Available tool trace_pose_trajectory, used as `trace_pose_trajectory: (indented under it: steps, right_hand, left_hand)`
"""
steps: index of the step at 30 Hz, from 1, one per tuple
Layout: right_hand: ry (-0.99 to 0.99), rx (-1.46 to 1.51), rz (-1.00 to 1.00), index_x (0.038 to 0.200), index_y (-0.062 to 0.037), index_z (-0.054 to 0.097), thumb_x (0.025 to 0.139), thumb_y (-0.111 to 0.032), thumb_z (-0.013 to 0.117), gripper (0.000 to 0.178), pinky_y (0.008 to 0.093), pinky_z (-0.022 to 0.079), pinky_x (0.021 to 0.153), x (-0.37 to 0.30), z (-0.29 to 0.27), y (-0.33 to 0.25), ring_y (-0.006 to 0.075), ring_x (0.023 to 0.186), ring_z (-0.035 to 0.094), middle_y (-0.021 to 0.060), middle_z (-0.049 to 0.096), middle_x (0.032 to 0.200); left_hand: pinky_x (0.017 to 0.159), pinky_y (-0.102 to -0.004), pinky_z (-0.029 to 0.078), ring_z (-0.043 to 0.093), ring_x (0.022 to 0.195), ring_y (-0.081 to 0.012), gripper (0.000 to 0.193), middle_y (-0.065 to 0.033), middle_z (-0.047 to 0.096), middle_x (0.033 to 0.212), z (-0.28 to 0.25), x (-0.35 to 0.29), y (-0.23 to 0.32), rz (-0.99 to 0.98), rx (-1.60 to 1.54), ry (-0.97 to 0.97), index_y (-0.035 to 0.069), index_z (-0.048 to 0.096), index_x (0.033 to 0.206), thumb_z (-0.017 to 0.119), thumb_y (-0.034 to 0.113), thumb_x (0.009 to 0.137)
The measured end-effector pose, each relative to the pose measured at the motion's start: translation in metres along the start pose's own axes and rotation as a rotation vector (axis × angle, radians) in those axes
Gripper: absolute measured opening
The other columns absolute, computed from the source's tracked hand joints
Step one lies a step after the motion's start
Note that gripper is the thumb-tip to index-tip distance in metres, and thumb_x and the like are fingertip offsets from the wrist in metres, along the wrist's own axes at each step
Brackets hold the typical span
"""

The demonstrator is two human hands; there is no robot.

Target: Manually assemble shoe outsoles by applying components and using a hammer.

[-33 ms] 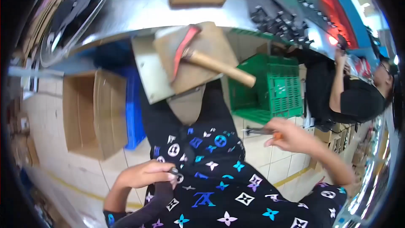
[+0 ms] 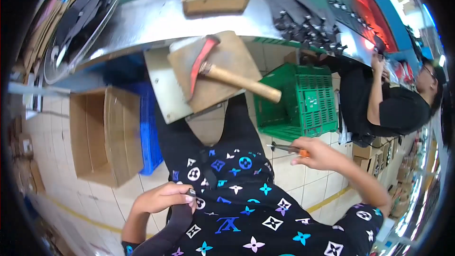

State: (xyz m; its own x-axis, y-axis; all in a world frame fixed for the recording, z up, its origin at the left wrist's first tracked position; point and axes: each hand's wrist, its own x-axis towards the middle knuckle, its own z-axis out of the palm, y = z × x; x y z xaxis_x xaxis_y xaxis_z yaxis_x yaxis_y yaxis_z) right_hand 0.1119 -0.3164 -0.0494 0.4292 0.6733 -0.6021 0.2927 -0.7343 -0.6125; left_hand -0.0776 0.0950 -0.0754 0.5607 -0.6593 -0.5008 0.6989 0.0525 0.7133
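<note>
My left hand [image 2: 163,198] is closed round the end of a dark grey strap [image 2: 177,220], which hangs down past my forearm. A small dark fitting shows at the strap's end, by my thumb. Out to the right, my right hand [image 2: 320,156] is closed on orange-handled pliers [image 2: 290,149]. Their thin metal end points left, with a tiny piece at the tip too small to name. Across my knees lies a pale metal plate [image 2: 161,85] with a wooden board [image 2: 246,61] on it. A hammer [image 2: 237,79] with a red head and wooden handle rests on the board, touched by neither hand.
On the workbench [image 2: 151,19] stand a wooden box [image 2: 215,5] of small black parts and grey straps with black fittings [image 2: 308,28]. A cardboard box [image 2: 125,135] and blue crate [image 2: 149,137] are left of my legs, a green crate [image 2: 320,99] right. A co-worker [image 2: 403,104] sits beyond.
The whole view has shifted slightly, with the bench lower in the picture. My right hand, with the pliers, sits a little further left. Both hands keep their hold.
</note>
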Motion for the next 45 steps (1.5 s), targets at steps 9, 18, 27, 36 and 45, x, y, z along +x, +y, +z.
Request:
trace_pose_trajectory:
  steps: [9,18,27,36,45]
  right_hand:
    - [0.335,1.817,0.161,0.101,-0.0124,0.059,0.093,-0.054,0.060,0.042,0.0516,0.053,0.081,0.119,0.152,0.225,0.0166,0.087,0.055,0.0016,0.055,0.090]
    - [0.945,1.399,-0.085,0.123,-0.0074,0.038,0.100,-0.019,0.055,0.031,0.0292,0.051,0.059,0.090,0.075,0.058,0.0122,0.066,0.054,0.0057,0.052,0.086]
    - [0.953,-0.085,0.020,0.112,0.0083,0.054,0.092,-0.020,0.062,0.035,0.0435,0.045,0.098,0.194,-0.169,-0.012,0.0453,0.110,0.054,0.0289,0.048,0.122]
    - [0.835,-0.062,-0.303,0.154,-0.0036,0.019,0.074,-0.048,0.081,0.110,0.0497,0.034,0.114,0.154,-0.072,-0.082,0.0471,0.143,0.024,0.0291,0.011,0.157]
    - [1.242,0.144,-0.058,0.079,-0.0033,0.062,0.075,-0.008,0.078,0.017,0.0358,0.043,0.050,0.079,0.051,0.026,0.0256,0.053,0.059,0.0114,0.057,0.061]
  left_hand:
    - [0.083,-0.0336,0.047,0.064,0.086,-0.0243,0.022,-0.0164,0.067,0.086,-0.003,0.015,0.028,0.078,-0.243,0.099,0.001,0.058,0.086,0.055,0.022,0.092]
    - [0.084,-0.0327,0.045,0.062,0.086,-0.0249,0.023,-0.0189,0.065,0.089,-0.008,0.021,0.021,0.229,-0.322,0.230,0.001,0.057,0.088,0.058,0.023,0.091]
    - [0.099,-0.0326,0.043,0.060,0.108,-0.0210,0.021,-0.0093,0.069,0.107,-0.031,0.069,0.135,0.561,0.492,0.326,-0.002,0.072,0.106,0.062,0.008,0.091]
    - [0.088,-0.0292,0.049,0.064,0.100,-0.0173,0.019,-0.0111,0.072,0.110,-0.067,0.082,0.158,0.787,0.541,1.053,-0.001,0.072,0.107,0.058,0.006,0.096]
    - [0.094,-0.0407,0.031,0.063,0.099,-0.0189,0.022,-0.0020,0.071,0.101,-0.104,0.164,0.183,0.710,1.004,1.220,0.017,0.074,0.109,0.063,0.013,0.091]
